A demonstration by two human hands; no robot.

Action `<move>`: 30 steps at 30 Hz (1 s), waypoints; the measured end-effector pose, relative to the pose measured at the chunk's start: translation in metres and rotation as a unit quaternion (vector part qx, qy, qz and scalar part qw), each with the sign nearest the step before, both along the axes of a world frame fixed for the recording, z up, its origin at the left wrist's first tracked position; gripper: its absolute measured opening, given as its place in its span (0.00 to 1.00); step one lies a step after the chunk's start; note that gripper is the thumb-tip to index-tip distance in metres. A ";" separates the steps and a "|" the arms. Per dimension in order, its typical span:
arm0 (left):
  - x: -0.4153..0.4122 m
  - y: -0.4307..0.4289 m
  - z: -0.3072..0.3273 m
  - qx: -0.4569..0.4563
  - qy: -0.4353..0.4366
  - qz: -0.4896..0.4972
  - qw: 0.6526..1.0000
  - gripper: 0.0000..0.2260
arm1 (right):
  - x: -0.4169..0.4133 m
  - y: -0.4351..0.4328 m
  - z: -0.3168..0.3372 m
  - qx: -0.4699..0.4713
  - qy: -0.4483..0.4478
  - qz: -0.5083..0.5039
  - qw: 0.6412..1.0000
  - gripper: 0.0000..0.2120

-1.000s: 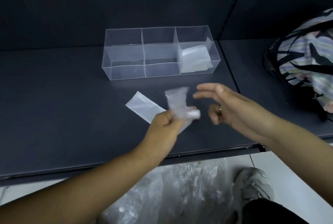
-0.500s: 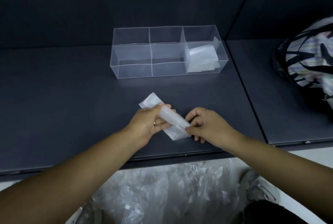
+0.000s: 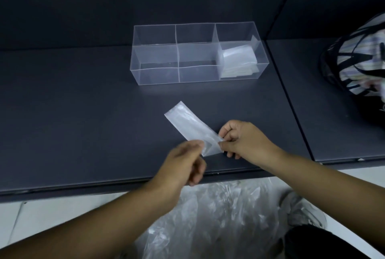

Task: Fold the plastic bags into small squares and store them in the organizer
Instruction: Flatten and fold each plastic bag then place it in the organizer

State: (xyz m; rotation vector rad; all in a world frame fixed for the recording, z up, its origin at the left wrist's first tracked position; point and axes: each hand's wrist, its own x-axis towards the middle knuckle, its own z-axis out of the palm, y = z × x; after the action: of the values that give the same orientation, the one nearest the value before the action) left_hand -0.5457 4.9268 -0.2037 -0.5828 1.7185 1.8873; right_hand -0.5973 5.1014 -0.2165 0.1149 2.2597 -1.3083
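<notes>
Between the hands lies the near end of the bag strip (image 3: pixel 192 126), pinched by the right hand (image 3: pixel 243 144). The left hand (image 3: pixel 183 162) has slid back off its middle, its grip too blurred to tell. The square fold likely comes next.

Dim, even light from above; the left hand (image 3: pixel 183 165) is motion-blurred, and straight lines bow at the edges.

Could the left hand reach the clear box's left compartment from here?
Probably yes: only bare tabletop lies between the left hand and the open-topped organizer, though it is busy holding the folded bag with the right hand.
</notes>
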 end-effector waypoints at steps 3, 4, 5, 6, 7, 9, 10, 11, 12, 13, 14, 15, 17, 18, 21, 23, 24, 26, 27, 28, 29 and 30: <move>0.009 0.005 0.001 0.050 -0.006 -0.072 0.996 0.06 | 0.001 -0.002 0.002 0.006 0.003 -0.004 1.000 0.08; 0.012 0.005 0.000 0.054 -0.013 -0.088 0.995 0.05 | 0.001 -0.002 0.002 0.009 0.003 -0.006 1.000 0.08; 0.015 0.004 -0.001 0.053 -0.021 -0.102 0.993 0.05 | 0.001 -0.002 0.002 0.013 0.002 -0.007 1.000 0.08; 0.018 0.003 -0.002 0.044 -0.029 -0.115 0.992 0.05 | 0.000 -0.003 0.002 0.018 0.003 -0.008 1.000 0.08; 0.022 0.001 -0.004 0.032 -0.035 -0.123 0.991 0.04 | 0.000 -0.003 0.001 0.022 0.003 -0.008 1.000 0.08; 0.026 -0.005 -0.007 0.002 -0.029 -0.128 0.991 0.06 | 0.000 -0.003 0.001 0.030 0.003 -0.008 1.000 0.08; 0.028 -0.007 -0.009 -0.027 -0.007 -0.127 0.992 0.06 | 0.000 -0.003 0.001 0.033 0.001 -0.009 0.999 0.08; 0.029 -0.008 -0.011 -0.079 0.041 -0.124 0.988 0.06 | 0.000 -0.004 0.001 0.036 0.001 -0.008 0.999 0.08; 0.030 -0.010 -0.013 -0.154 0.126 -0.127 0.972 0.05 | 0.000 -0.004 0.002 0.037 0.002 -0.008 0.999 0.08; 0.029 -0.011 -0.012 -0.235 0.233 -0.141 0.933 0.05 | 0.000 -0.005 0.003 0.036 0.002 -0.007 0.999 0.08; 0.027 -0.010 -0.011 -0.303 0.325 -0.169 0.880 0.09 | 0.000 -0.005 0.004 0.033 0.000 -0.007 0.999 0.08; 0.024 -0.009 -0.012 -0.346 0.387 -0.209 0.828 0.16 | 0.000 -0.005 0.006 0.029 -0.004 -0.006 1.000 0.08; 0.017 -0.006 -0.020 -0.380 0.423 -0.283 0.773 0.30 | -0.001 -0.005 0.010 0.015 -0.022 -0.004 1.000 0.09; 0.013 -0.005 -0.024 -0.390 0.416 -0.301 0.764 0.33 | -0.001 -0.005 0.012 -0.001 -0.037 -0.011 0.999 0.09; 0.005 -0.011 -0.028 -0.418 0.412 -0.294 0.754 0.31 | 0.001 -0.003 0.018 -0.084 -0.117 -0.071 0.987 0.07; 0.000 -0.016 -0.027 -0.427 0.430 -0.270 0.748 0.24 | 0.004 -0.001 0.025 -0.154 -0.185 -0.110 0.964 0.06; -0.002 -0.018 -0.026 -0.426 0.448 -0.249 0.745 0.21 | 0.005 0.000 0.029 -0.186 -0.206 -0.119 0.953 0.06; -0.007 -0.022 -0.023 -0.415 0.469 -0.224 0.747 0.17 | 0.006 0.003 0.038 -0.196 -0.191 -0.099 0.957 0.09; -0.010 -0.024 -0.020 -0.414 0.469 -0.226 0.747 0.16 | 0.005 0.005 0.042 -0.155 -0.139 -0.065 0.976 0.13; -0.013 -0.025 -0.017 -0.416 0.461 -0.233 0.748 0.15 | 0.001 0.008 0.045 -0.099 -0.065 -0.019 0.993 0.18; -0.016 -0.027 -0.013 -0.415 0.448 -0.241 0.754 0.13 | -0.002 0.010 0.047 -0.057 0.001 0.031 0.998 0.25; -0.020 -0.028 -0.010 -0.407 0.429 -0.251 0.766 0.12 | -0.007 0.011 0.048 -0.039 0.034 0.081 0.995 0.30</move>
State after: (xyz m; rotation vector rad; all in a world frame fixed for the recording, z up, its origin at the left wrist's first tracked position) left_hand -0.5656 4.8984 -0.2136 0.5851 2.9101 0.9444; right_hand -0.6042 5.1123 -0.1687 -0.1403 2.2175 -1.3300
